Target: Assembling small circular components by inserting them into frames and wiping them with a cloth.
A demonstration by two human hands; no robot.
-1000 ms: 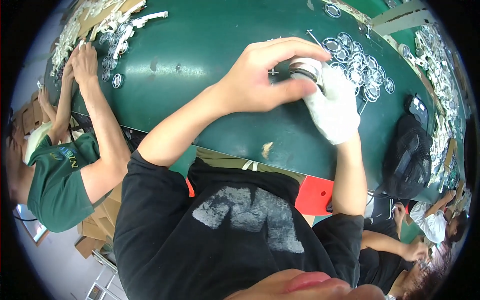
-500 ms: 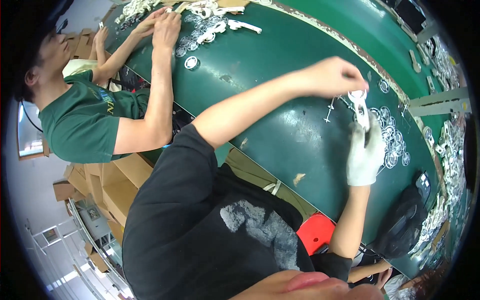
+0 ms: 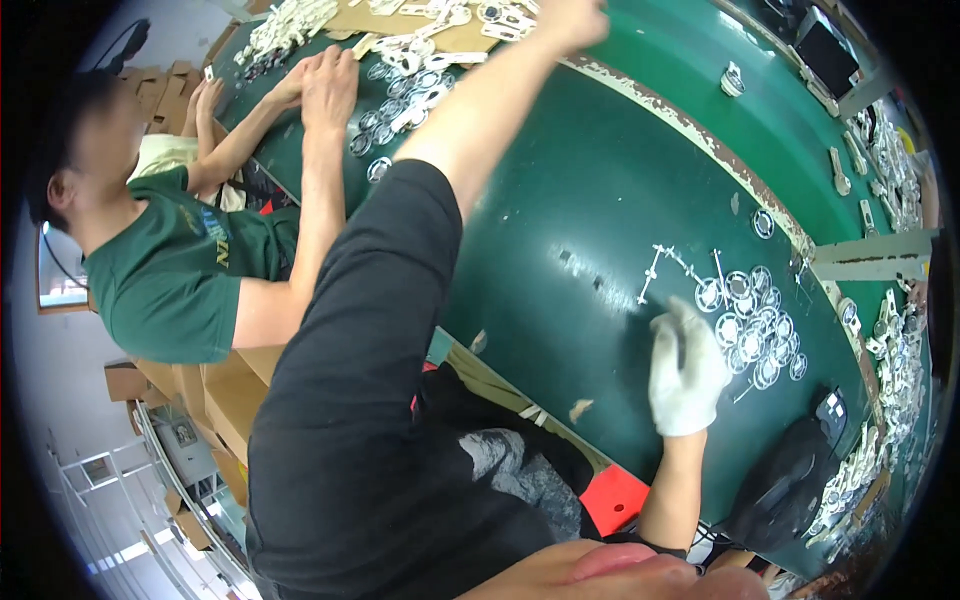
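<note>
The gloved right hand point(image 3: 688, 372) is hovering over or resting on the green table point(image 3: 550, 220), fingers loosely curled, partly open, showing nothing held. Round ring parts point(image 3: 752, 345) are lying in an overlapping pile just beside it; white stick-like pieces point(image 3: 651, 272) are lying beyond its fingertips. The bare left hand point(image 3: 575, 22) is hanging near white handle-shaped parts point(image 3: 505, 32), blurring at the top edge; its opening and contents cannot be determined

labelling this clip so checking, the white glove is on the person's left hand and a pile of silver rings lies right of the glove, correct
No: the head view shows the white glove on the right hand, not the left hand. The pile of silver rings does lie right of the glove.
</note>
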